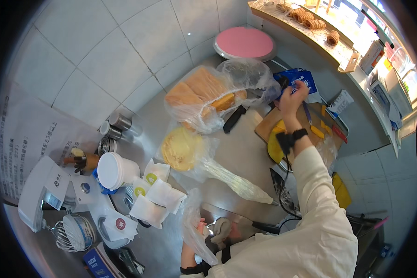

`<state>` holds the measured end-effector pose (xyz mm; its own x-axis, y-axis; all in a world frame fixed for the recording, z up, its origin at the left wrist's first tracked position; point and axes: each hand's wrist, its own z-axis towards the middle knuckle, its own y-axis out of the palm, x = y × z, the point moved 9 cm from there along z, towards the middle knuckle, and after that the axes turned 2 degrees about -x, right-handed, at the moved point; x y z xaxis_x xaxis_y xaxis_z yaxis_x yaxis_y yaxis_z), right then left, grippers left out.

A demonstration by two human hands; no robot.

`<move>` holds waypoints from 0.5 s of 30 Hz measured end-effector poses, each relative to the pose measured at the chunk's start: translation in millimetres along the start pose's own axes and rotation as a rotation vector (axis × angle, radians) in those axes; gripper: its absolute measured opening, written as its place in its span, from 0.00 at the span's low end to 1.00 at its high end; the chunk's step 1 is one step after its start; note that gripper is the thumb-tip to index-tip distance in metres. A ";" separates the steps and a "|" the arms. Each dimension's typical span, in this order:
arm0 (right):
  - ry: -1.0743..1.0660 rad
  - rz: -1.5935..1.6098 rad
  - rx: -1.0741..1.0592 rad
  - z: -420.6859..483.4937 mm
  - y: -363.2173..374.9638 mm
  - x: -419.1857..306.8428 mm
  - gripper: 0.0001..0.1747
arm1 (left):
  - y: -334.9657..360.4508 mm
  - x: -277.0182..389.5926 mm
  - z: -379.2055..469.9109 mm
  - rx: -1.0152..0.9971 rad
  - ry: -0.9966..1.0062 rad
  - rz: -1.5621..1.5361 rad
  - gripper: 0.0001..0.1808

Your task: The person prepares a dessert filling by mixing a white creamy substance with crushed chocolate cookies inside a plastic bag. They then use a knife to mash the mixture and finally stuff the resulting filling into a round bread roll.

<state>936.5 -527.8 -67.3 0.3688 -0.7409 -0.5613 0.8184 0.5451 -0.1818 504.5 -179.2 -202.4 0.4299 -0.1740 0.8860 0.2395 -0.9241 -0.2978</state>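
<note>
Low in the view, my left hand (202, 227) is curled around a thin clear plastic bag (191, 212), which trails over my forearm. A grey cloth (221, 229) lies beside that hand. My right hand (293, 97) reaches out to a blue printed packet (300, 78) at the back; its fingers overlap the packet, and any grip is unclear. Below the right wrist is a wooden cutting board (266, 123) with yellow mango pieces (317, 131) and a purple-handled knife (306, 113). A filled piping bag (234, 180) lies on the steel counter, next to a bagged stack of yellow pancake-like rounds (180, 149).
A bread loaf in plastic (198, 90), a black-handled knife (234, 120) and a pink turntable (245, 42) are farther back. Left stand a white tub (116, 171), paper packets (149, 210) and a stand mixer (41, 191). A raised shelf (312, 38) holds pastry rolls.
</note>
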 end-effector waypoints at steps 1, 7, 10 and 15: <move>-0.200 0.214 -0.092 -0.1 -11.1 -52.0 0.09 | 3.0 -0.3 2.6 -0.017 0.016 0.009 0.08; -0.180 0.059 -1.166 -100.9 125.5 -73.6 0.11 | 18.9 56.4 2.5 -0.062 0.080 0.141 0.14; -0.004 -0.161 -1.435 -108.8 168.6 -34.4 0.15 | 30.5 67.0 6.3 -0.198 0.109 0.223 0.15; -0.260 -0.402 -1.750 -113.4 170.3 -75.0 0.24 | 28.5 20.7 0.2 -0.207 -0.171 0.099 0.20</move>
<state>998.3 -334.8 -147.7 0.4797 -0.8592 -0.1779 -0.4288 -0.0526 -0.9019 520.4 -209.1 -192.6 0.5870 -0.2235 0.7781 0.0134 -0.9583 -0.2853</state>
